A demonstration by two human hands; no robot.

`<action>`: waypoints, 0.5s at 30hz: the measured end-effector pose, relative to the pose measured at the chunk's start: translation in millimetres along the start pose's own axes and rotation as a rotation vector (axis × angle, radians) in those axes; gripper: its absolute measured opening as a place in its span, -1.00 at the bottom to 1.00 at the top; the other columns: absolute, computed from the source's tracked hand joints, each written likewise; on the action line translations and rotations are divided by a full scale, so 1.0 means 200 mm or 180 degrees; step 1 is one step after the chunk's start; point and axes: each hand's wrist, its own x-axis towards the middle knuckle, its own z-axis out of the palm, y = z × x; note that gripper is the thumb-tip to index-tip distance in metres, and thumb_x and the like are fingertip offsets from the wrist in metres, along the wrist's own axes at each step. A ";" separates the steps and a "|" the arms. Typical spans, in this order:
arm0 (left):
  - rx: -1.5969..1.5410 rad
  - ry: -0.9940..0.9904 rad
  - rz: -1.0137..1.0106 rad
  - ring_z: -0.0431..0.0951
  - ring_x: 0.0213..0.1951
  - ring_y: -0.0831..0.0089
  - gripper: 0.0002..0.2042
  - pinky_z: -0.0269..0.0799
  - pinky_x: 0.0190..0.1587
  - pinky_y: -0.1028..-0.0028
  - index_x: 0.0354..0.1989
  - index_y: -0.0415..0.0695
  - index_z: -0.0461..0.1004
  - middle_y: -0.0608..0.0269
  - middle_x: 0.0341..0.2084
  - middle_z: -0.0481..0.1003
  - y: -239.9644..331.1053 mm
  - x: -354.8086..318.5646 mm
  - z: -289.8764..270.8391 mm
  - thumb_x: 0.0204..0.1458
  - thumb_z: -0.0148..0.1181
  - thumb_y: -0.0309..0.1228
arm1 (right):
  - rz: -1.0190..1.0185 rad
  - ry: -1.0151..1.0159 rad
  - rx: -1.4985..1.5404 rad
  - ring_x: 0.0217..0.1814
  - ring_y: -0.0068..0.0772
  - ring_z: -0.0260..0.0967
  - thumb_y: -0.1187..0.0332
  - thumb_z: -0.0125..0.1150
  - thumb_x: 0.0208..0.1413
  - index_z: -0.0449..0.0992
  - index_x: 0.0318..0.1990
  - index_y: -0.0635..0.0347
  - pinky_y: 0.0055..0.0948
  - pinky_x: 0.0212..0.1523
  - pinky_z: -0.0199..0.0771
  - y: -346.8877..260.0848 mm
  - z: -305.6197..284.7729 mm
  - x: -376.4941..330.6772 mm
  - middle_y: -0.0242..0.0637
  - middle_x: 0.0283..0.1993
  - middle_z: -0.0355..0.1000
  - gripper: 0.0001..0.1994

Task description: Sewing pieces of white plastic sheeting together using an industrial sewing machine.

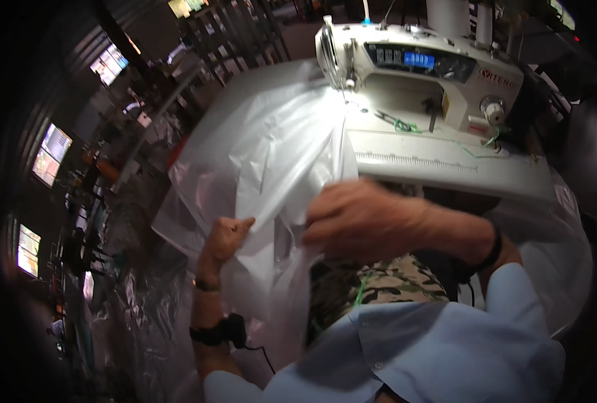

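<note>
A large translucent white plastic sheet (271, 161) spreads over the left side of the sewing table and hangs down in front of me. Its upper right part runs to the needle area of a white sewing machine (406, 57), under a bright lamp. My left hand (226, 240) is closed on the sheet's folds, thumb pointing right. Slightly blurred, my right hand (359, 218) has its fingers curled at the sheet's right edge, in front of the table. Its fingertips are partly hidden.
Scissors (387, 119) with green thread lie on the machine bed. A ruler scale (416, 161) runs along the table's front edge. More clear plastic (554, 248) hangs at the right. Crumpled plastic (137, 309) fills the lower left. Thread cones (449, 17) stand behind the machine.
</note>
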 end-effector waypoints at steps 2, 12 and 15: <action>0.0222 -0.0134 -0.0092 0.15 -0.70 0.59 -0.52 0.06 -0.63 0.36 -0.66 -0.37 0.37 0.25 -0.82 0.13 0.01 0.00 -0.03 0.22 0.15 -0.23 | -0.0020 0.0002 0.0620 -0.45 -0.35 0.34 0.31 0.14 0.14 0.40 -0.36 0.14 -0.28 -0.31 0.41 -0.01 -0.12 -0.14 -0.32 -0.43 0.30 -0.87; 0.0979 0.1014 0.2119 0.54 -0.20 0.01 -0.81 0.45 -0.12 0.24 -0.16 -0.31 0.52 0.02 -0.27 0.53 0.37 -0.08 0.53 0.05 0.20 -0.53 | 0.1994 -0.2348 -0.0070 -0.49 -0.11 0.43 0.37 0.17 0.13 0.33 -0.45 0.19 -0.25 -0.45 0.39 -0.06 0.39 -0.79 -0.17 -0.57 0.37 -0.81; 0.0064 -0.0054 0.1032 0.53 -0.16 -0.01 -0.82 0.43 -0.09 0.22 -0.16 -0.29 0.52 -0.07 -0.21 0.52 0.32 -0.17 0.82 0.08 0.17 -0.51 | 0.1349 -0.0676 0.1016 -0.48 -0.20 0.35 0.32 0.18 0.16 0.34 -0.46 0.14 -0.28 -0.46 0.31 -0.15 0.31 -0.63 -0.28 -0.56 0.30 -0.79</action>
